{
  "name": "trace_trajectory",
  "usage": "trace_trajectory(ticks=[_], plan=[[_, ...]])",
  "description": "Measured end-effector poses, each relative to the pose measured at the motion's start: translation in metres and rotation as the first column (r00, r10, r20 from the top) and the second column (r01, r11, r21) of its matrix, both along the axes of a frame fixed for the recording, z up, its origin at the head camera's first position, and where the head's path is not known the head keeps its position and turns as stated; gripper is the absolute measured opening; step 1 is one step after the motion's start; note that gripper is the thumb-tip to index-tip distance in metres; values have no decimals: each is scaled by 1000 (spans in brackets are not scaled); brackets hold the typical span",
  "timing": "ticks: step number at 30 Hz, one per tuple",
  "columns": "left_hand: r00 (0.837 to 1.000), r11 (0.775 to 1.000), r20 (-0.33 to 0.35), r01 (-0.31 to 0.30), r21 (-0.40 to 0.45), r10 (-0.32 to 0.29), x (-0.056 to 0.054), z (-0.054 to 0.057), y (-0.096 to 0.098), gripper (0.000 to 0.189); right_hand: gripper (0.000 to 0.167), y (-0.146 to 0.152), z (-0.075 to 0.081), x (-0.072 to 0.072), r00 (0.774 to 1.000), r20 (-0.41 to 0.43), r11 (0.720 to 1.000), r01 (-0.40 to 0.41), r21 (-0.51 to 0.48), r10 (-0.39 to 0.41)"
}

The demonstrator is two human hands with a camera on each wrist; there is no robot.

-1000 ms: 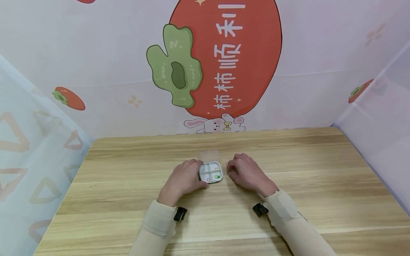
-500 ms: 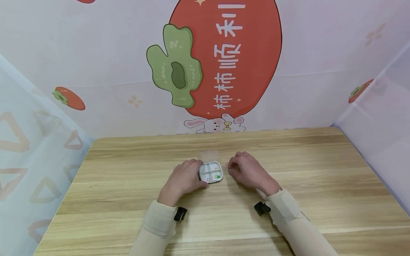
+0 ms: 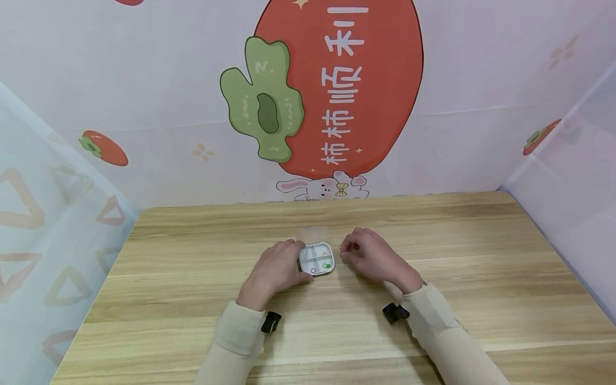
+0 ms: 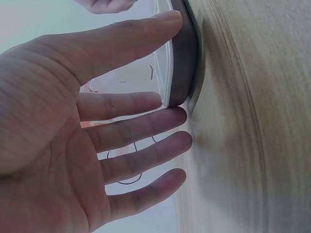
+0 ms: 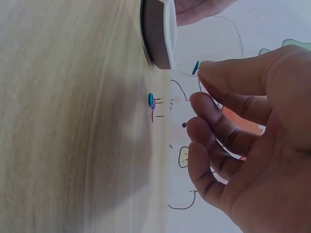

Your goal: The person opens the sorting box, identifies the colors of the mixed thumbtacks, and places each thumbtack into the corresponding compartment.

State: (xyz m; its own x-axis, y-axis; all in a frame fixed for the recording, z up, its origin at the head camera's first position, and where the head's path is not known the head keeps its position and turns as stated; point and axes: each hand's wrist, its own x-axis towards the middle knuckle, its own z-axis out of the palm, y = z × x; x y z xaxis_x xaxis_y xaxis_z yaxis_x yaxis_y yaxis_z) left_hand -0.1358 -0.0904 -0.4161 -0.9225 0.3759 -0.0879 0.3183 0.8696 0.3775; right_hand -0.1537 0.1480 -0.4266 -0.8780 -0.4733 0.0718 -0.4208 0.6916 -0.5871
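My left hand holds the side of a small white compartment box, thumb on the near edge and index finger on the far one. In the left wrist view, the thumb lies along the box's dark side wall. Small red, green and orange pieces lie in its compartments. Just right of the box, my right hand pinches a tiny teal stud, like a stud earring, between thumb and index finger. Below it on the table lie several more studs with thin pins, teal, purple and red.
The box's clear lid stands open behind it. Wood-grain tabletop surrounds both hands. A printed cloth wall rises at the table's far edge, with more cloth on the right side.
My right hand has shifted slightly right and away from the box, and its thumb and index finger have come together in a pinch. The left hand and box have kept still.
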Motion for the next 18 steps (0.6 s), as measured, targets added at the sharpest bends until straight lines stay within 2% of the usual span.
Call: trace_trajectory(ticks=[5,11,18], plan=[[1000,1000,-2,0,-4,0,0,0,0,60,4,0,2,0,999,35,999,-5,-54,7],[1000,1000,3,-3,-6,3,0,0,0,60,10,0,2,0,998,65,994,-7,-109,15],[1000,1000,1,-4,-5,4,1,0,0,61,7,-1,3,2,988,144,984,-20,-178,46]])
